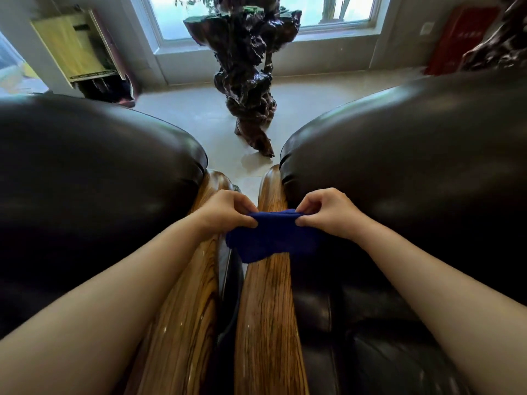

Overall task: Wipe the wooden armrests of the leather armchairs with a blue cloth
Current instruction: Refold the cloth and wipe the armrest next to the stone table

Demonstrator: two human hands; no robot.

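Note:
Two dark leather armchairs stand side by side, the left armchair (94,172) and the right armchair (405,155). Their wooden armrests run down the middle of the view: the left armrest (182,315) and the right armrest (266,315), with a narrow gap between them. A blue cloth (271,238) is stretched across the right armrest. My left hand (225,212) pinches the cloth's left top corner. My right hand (328,215) pinches its right top corner. Both forearms reach in from the bottom corners.
A dark carved root-wood stand (251,81) rises from the pale floor (196,115) just beyond the armrests, in front of a window (256,12). A yellow-green board (74,49) leans at the back left. A red box (462,35) is at the back right.

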